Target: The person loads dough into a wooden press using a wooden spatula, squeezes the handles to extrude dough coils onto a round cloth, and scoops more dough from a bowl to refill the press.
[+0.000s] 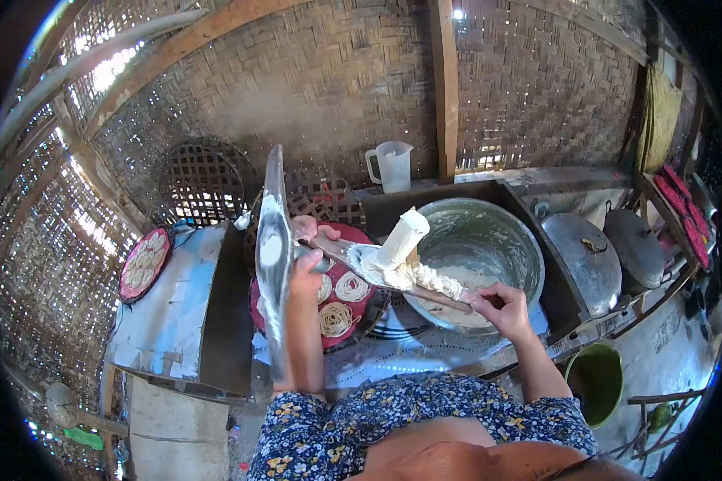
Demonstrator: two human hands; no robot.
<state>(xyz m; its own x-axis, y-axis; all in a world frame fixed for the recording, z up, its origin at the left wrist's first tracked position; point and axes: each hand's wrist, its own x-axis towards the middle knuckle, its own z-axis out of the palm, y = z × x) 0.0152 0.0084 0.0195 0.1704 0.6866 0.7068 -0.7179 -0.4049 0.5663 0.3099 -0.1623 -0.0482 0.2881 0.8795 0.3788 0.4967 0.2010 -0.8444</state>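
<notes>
My left hand [306, 260] is closed around the near end of a wooden bar, with a small grey metal part at its fingers. Beside that hand stands a long wooden piece [271, 240], tilted on edge and smeared white. A thick plunger-like cylinder [405, 239] coated in pale dough rises from the dough-smeared wooden bar [453, 303]. My right hand [501, 309] pinches the bar's far end, next to clumps of dough [437, 280]. The bar lies over the rim of a large metal basin [535, 240] with dough residue inside. Below my left hand, coiled noodle nests [336, 319] lie on a red round mat [266, 317].
A clear plastic jug [393, 167] stands at the back by a wooden post [444, 96]. Lidded metal pots [582, 260] are at right, a green bucket [595, 377] below them. Another noodle-covered mat [146, 260] leans at left by a blue-white surface [168, 297].
</notes>
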